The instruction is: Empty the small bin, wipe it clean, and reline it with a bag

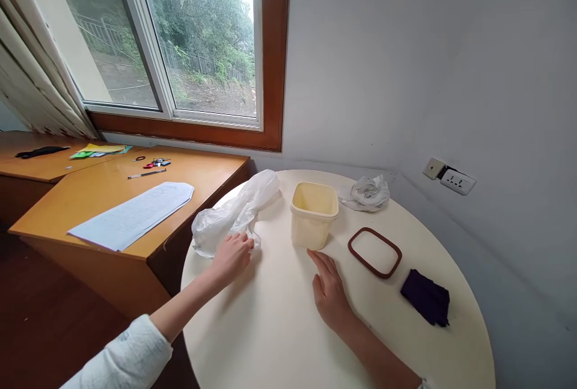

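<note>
Round white table [279,329] by window. Your left hand [232,257] rests fingers on clear plastic bag [234,211], touching, not clenched. Right hand [329,293] flat, empty, fingertips just short of open cream container [313,214]. Lid [374,252] lies right of it, off. Bag not yet in container.

Two plastic bags: one [232,211] under the left hand [232,255], one crumpled [366,192] beyond the right hand [330,293]. One tub [313,213], one brown ring [374,252], one dark cloth [426,297].
</note>
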Available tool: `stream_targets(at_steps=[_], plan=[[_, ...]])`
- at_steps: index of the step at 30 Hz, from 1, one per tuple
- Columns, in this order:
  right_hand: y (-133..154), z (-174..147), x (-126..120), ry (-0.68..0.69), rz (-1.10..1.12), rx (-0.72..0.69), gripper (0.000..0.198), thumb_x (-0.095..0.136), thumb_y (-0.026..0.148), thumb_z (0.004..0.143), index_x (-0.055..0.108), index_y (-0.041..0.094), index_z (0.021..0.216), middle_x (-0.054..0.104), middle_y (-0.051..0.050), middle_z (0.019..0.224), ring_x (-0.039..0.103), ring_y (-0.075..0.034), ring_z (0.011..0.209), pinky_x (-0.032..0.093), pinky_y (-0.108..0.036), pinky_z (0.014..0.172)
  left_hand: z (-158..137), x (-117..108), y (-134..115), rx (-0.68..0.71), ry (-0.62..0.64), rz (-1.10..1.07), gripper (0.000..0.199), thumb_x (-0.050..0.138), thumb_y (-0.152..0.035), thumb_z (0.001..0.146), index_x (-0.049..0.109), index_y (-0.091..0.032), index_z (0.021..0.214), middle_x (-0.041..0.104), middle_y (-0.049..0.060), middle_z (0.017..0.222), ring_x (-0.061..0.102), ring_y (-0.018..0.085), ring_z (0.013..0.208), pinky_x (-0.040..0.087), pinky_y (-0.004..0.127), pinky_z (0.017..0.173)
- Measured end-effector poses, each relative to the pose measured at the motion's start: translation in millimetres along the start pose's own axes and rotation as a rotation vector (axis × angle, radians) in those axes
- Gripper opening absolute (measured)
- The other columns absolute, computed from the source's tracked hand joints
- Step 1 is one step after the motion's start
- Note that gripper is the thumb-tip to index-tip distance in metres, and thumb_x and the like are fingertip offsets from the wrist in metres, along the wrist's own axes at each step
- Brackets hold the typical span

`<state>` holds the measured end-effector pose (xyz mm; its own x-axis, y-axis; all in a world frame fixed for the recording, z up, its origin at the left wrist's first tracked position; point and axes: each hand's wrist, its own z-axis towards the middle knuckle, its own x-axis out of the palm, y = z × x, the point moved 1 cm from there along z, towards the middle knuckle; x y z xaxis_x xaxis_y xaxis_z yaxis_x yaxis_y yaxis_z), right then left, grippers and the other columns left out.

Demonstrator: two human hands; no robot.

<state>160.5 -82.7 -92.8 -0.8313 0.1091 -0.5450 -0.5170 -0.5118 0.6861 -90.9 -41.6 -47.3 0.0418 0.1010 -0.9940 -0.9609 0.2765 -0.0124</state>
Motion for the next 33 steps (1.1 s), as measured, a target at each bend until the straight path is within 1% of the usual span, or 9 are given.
stream_targets(at_steps=[4,11,20,23,25,27,29,31,33], plan=[[4.3,-2.1,1.5,0.018,-0.011,-0.061,0.058,0.032,0.003,0.077,0.042,0.026,0.129,0.052,-0.004,0.121,0.043,-0.020,0.114,0.041,-0.043,0.097,0.4,-5.4,0.6,0.028,-0.064,-0.017,0.020,0.043,-0.010,0.071,0.059,-0.017,0.082,0.060,0.011,0.090,0.056,0.024,0.079,0.040,0.036,0.071],[11.8,0.7,2.5,0.064,-0.026,-0.143,0.054,0.034,0.002,0.074,0.051,0.026,0.119,0.058,-0.004,0.111,0.050,-0.021,0.106,0.044,-0.044,0.092,-4.9,-21.7,1.2,0.113,-0.061,-0.023,0.023,0.034,-0.010,0.079,0.054,-0.018,0.071,0.058,0.007,0.072,0.052,0.018,0.061,0.038,0.031,0.062],[55.2,38.1,21.3,0.159,0.090,-0.151,0.059,0.046,0.015,0.079,0.032,0.029,0.134,0.044,-0.005,0.128,0.040,-0.020,0.118,0.036,-0.041,0.100,-27.9,-84.7,-25.8,0.444,-0.025,-0.091,0.023,0.030,-0.014,0.086,0.053,-0.018,0.083,0.057,0.006,0.081,0.051,0.018,0.073,0.038,0.030,0.065],[67.8,53.7,29.6,0.185,0.167,-0.172,0.056,0.057,0.020,0.073,0.042,0.028,0.127,0.045,-0.005,0.127,0.039,-0.021,0.117,0.036,-0.041,0.099,-35.2,-106.2,-29.7,0.398,0.068,-0.270,0.021,0.032,-0.021,0.088,0.054,-0.020,0.087,0.058,0.004,0.080,0.052,0.016,0.068,0.038,0.026,0.059],[74.7,62.4,33.8,0.183,0.239,-0.190,0.037,0.059,0.022,0.071,0.055,0.025,0.108,0.050,-0.005,0.120,0.043,-0.021,0.112,0.038,-0.038,0.096,-39.0,-119.0,-31.1,0.335,0.080,-0.399,0.021,0.033,-0.027,0.089,0.054,-0.021,0.087,0.059,0.003,0.081,0.053,0.015,0.068,0.040,0.026,0.060],[80.2,70.1,36.4,0.137,0.330,-0.165,0.017,0.057,0.021,0.072,0.059,0.021,0.089,0.056,-0.005,0.105,0.049,-0.019,0.100,0.042,-0.034,0.088,-42.5,-129.7,-31.8,0.261,0.048,-0.540,0.020,0.038,-0.033,0.087,0.053,-0.021,0.092,0.059,0.002,0.082,0.055,0.014,0.072,0.043,0.026,0.065],[83.8,77.5,37.5,0.055,0.423,-0.078,0.006,0.052,0.021,0.073,0.056,0.019,0.077,0.056,-0.002,0.085,0.052,-0.016,0.083,0.044,-0.028,0.075,-46.3,-136.9,-32.3,0.187,0.040,-0.682,0.026,0.046,-0.038,0.083,0.048,-0.022,0.105,0.059,0.002,0.083,0.055,0.014,0.074,0.045,0.027,0.067],[85.4,84.5,36.8,-0.031,0.504,0.047,0.007,0.048,0.024,0.074,0.051,0.018,0.070,0.050,0.002,0.069,0.047,-0.012,0.066,0.041,-0.024,0.061,-50.2,-140.1,-32.8,0.132,0.091,-0.765,0.044,0.055,-0.039,0.077,0.040,-0.023,0.114,0.057,0.001,0.083,0.055,0.014,0.071,0.046,0.025,0.064],[85.7,90.9,34.2,-0.090,0.566,0.149,0.012,0.046,0.027,0.075,0.047,0.018,0.066,0.043,0.005,0.060,0.040,-0.010,0.057,0.035,-0.021,0.052,-53.0,-139.2,-32.4,0.118,0.168,-0.741,0.041,0.059,-0.038,0.071,0.046,-0.022,0.107,0.056,-0.001,0.076,0.052,0.013,0.065,0.044,0.024,0.059]])
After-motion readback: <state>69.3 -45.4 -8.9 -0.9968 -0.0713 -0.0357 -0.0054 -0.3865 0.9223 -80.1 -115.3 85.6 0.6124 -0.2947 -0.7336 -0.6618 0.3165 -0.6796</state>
